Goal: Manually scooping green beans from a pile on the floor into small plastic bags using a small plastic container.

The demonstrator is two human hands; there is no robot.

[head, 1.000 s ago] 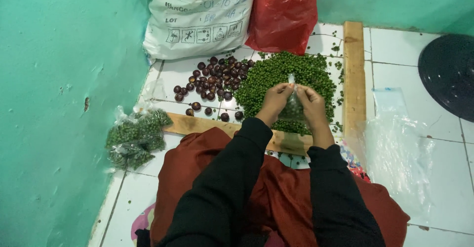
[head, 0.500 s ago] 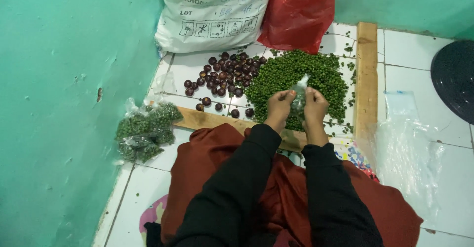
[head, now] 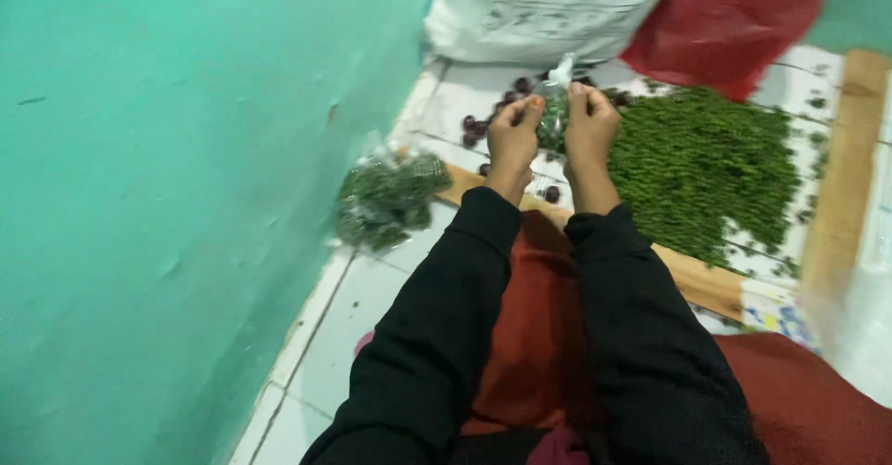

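Note:
Both hands hold one small clear plastic bag (head: 555, 112) filled with green chillies, raised in front of me. My left hand (head: 512, 140) pinches its left side and my right hand (head: 589, 129) pinches its right side near the twisted top. Beyond the hands a heap of small green chillies (head: 706, 168) lies on the white tiled floor, with dark purple round fruits (head: 483, 129) to its left. Black sleeves cover both arms.
A pile of filled clear bags (head: 386, 200) rests by the teal wall (head: 167, 196) at left. A white sack (head: 539, 5) and a red plastic bag (head: 734, 19) stand at the back. Wooden planks (head: 841, 177) border the heap. Red cloth (head: 539, 335) covers my lap.
The view has swung left and closer. My hands have lifted the small bag up off the chilli heap and shifted it left, toward the purple fruits.

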